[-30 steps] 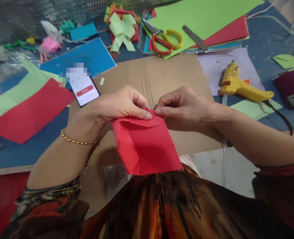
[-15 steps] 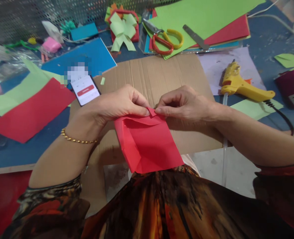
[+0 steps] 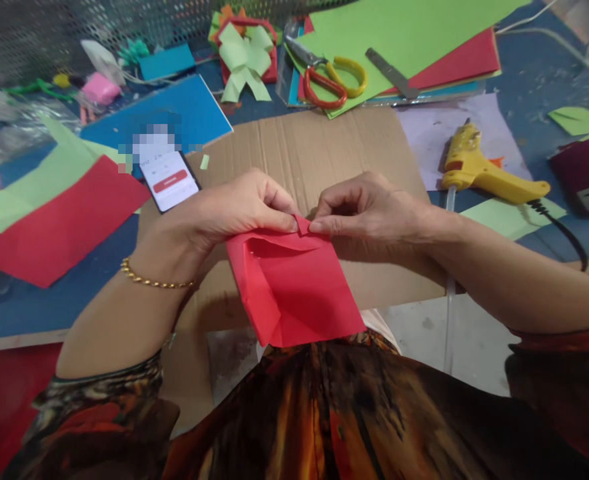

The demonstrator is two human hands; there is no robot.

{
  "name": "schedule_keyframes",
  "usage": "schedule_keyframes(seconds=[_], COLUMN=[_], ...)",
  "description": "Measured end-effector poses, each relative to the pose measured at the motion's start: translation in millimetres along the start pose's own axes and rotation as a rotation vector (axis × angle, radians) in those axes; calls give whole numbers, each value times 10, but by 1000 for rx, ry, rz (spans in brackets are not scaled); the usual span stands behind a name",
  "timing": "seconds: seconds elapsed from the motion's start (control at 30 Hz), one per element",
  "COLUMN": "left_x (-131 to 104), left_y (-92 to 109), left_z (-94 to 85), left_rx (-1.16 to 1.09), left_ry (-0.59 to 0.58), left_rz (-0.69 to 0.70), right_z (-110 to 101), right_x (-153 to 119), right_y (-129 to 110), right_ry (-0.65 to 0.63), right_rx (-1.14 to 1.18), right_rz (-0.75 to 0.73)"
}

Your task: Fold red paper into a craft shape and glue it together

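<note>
Between my two hands is a folded red paper piece, shaped like an open pouch, with its far edge pinched and its lower end near my clothing. My left hand grips the left part of that far edge, thumb on top. Thumb and fingers of my right hand pinch the same edge a little to the right, at a small turned-over flap. The fingertips beneath the paper are hidden. Under both hands lies a cardboard sheet.
A yellow glue gun rests at the right, its clear glue stick hanging past the table edge. Scissors and a metal strip lie on green paper at the back. At the left are a phone and red paper.
The red paper has shifted very slightly left in view. Both hands keep the same pinch on its edge.
</note>
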State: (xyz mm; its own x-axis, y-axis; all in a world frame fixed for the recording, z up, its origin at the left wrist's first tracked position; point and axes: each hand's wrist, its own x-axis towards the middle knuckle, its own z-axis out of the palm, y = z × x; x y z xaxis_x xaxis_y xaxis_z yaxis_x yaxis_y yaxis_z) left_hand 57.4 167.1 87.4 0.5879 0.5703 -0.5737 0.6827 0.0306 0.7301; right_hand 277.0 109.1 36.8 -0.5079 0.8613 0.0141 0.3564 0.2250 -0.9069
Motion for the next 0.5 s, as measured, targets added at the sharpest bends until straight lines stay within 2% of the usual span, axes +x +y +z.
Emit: schedule_keyframes(seconds=[0.5], left_x=[2], left_y=[-11], left_z=[-2], left_rx=[68], left_ry=[-22], left_rz=[21], right_z=[47], right_x=[-5], right_y=[-52], right_ry=[60], right_rx=[-72], right_rz=[53])
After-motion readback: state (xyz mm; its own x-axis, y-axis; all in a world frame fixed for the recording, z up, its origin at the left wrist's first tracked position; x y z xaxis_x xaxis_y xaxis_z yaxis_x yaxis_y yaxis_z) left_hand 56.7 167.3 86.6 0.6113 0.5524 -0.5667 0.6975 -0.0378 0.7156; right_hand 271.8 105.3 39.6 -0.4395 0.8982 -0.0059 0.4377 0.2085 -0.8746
